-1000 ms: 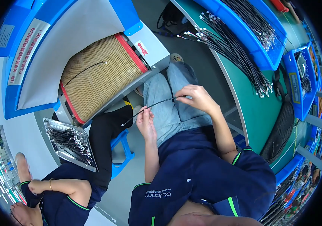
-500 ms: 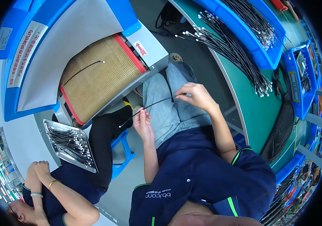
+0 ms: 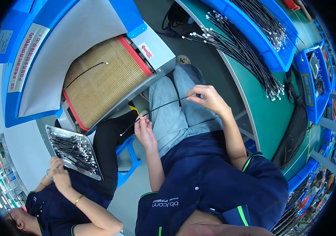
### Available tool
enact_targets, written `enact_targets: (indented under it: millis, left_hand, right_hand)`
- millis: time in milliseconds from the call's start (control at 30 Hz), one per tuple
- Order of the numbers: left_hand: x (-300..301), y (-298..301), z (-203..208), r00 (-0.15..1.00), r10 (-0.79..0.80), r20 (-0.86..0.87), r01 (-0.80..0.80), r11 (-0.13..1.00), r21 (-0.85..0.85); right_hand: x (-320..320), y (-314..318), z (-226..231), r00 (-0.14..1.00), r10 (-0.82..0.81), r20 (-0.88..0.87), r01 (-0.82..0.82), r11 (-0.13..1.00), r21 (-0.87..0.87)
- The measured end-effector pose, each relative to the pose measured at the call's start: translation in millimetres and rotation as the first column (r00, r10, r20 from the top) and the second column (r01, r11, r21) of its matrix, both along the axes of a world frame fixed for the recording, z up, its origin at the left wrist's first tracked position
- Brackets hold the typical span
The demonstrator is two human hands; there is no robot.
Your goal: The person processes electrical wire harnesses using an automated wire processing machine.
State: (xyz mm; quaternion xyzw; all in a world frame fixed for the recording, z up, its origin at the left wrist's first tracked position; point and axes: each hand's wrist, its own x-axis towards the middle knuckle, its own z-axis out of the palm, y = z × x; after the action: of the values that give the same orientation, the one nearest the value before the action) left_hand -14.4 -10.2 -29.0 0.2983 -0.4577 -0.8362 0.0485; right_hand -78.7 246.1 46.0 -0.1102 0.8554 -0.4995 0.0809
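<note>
A thin black cable [image 3: 162, 106] with a small white connector at its lower left end stretches between my two hands above my lap. My left hand [image 3: 145, 129] pinches it not far from that connector. At the other end, the fingers of my right hand [image 3: 207, 99] are closed on the cable and hide its tip. Ahead and to the left, another black cable [image 3: 85, 73] with a white end lies on the brown mesh conveyor belt [image 3: 113, 84] of a machine.
To the right, a green table [image 3: 262, 122] carries bundled black cables [image 3: 240, 51] and a blue bin [image 3: 282, 65]. At left, a co-worker [image 3: 81, 192] sits beside a metal tray [image 3: 99, 175] of cables. A blue stool [image 3: 127, 161] stands between us.
My left hand has shifted slightly left with the cable, and my right hand slightly right. The co-worker's hands have come down from near the head toward the tray.
</note>
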Motion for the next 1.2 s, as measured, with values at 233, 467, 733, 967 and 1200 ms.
enact_targets:
  millis: [233,467,733,967,1200]
  left_hand:
    - [-1.8,0.9,4.9,1.0,0.011,-0.003,-0.011,1.0,-0.015]
    - [-1.1,-1.1,2.1,1.0,-0.022,-0.014,0.022,0.999,-0.037]
    - [-0.4,-2.3,1.3,1.0,-0.024,-0.016,0.023,0.999,-0.034]
    - [0.1,-3.6,-0.3,0.999,-0.041,-0.029,0.04,0.999,-0.027]
    - [0.4,-6.3,1.1,0.997,-0.052,-0.054,0.051,0.999,-0.013]
  right_hand:
    - [1.7,2.4,-10.4,0.995,0.056,-0.082,-0.058,0.998,-0.013]
    - [2.1,1.5,-12.8,0.992,0.055,-0.112,-0.057,0.998,-0.02]
    - [2.1,0.0,-13.6,0.991,0.039,-0.129,-0.04,0.999,0.0]
    - [2.6,0.1,-13.2,0.987,0.035,-0.159,-0.033,0.999,0.015]
    - [1.7,1.2,-6.0,0.988,0.055,-0.143,-0.034,0.989,0.142]
